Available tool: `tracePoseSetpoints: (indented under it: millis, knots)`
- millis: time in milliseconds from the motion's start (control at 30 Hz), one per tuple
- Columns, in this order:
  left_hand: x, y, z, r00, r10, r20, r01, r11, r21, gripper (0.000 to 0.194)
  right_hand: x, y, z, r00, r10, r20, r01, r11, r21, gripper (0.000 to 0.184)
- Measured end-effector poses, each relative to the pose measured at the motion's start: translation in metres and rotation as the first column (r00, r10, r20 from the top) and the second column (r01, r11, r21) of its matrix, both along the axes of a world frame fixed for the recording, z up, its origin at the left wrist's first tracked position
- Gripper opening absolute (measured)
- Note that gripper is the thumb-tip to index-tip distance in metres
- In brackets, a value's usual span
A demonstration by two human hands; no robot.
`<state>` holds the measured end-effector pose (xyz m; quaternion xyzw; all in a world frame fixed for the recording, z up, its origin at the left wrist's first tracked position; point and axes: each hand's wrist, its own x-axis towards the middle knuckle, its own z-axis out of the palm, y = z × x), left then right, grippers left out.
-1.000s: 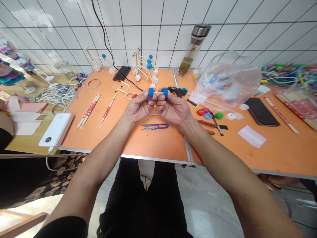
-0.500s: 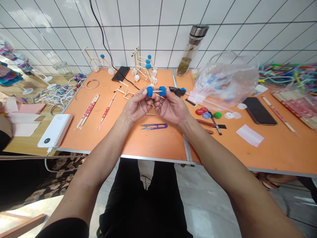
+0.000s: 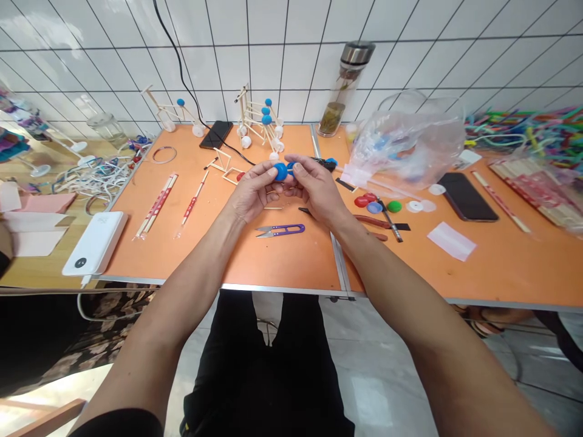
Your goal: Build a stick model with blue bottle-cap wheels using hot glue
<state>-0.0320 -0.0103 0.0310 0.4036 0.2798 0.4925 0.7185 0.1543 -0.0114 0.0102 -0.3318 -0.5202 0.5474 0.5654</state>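
My left hand pinches a blue bottle cap between thumb and fingers, its round face turned partly toward me. At the other end, my right hand grips a second blue cap, mostly covered by the fingers. The thin stick that joined the two caps in the earlier frames is hidden now. Below the hands lie purple-handled thread snips. Just behind my left hand rests a small frame of wooden sticks. A black glue gun is partly covered by my right hand.
Small stick models with caps stand by the tiled wall, near a phone and a tea bottle. Rightward are pliers, loose caps, a plastic bag and another phone. A white power bank lies left.
The caps on their stick have turned from side-on to angled, so the left cap now shows its face. My right hand has rolled over it, back upward. The view has shifted slightly.
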Motion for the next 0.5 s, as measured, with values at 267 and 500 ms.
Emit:
tracePoseSetpoints:
  millis: [267,500]
  knots:
    - [0.0019,-0.0028,-0.0014,0.995,-0.09,0.039,0.09,0.996,-0.005,0.025,-0.002,0.0002,0.0007,0.993,-0.007,-0.116,0.0,0.998,-0.059,0.064]
    - [0.0035,-0.0037,0.0,0.998,-0.041,0.048,0.045,0.997,-0.071,0.009,-0.0037,-0.0045,0.0023,0.999,0.003,-0.052,-0.008,0.995,-0.098,0.063]
